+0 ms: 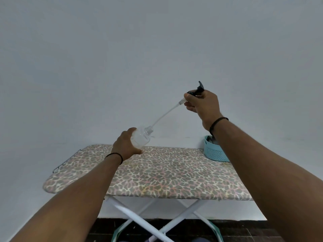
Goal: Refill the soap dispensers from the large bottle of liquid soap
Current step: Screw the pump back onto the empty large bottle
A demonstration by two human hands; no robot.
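Dispenser: a small clear bottle, seemingly empty, tilted with its threaded neck pointing up and right, held above the far edge of the worktop. The left hand grips its base, fingers curled round the body. The pump, black with a clear collar, is lifted out and held higher and to the right by the right hand, whose fingers pinch it just above the collar. Its clear tube slants down-left, the lower end still at the bottle's mouth.

The worktop is an ironing board with a leopard-print cover on white crossed legs, set against a plain pale wall. Its near edge runs across the lower middle; its rounded left end lies left of the left forearm. A teal basket sits at the far right corner, partly hidden by the right arm. Bare cover stretches between basket and left end, under both hands.
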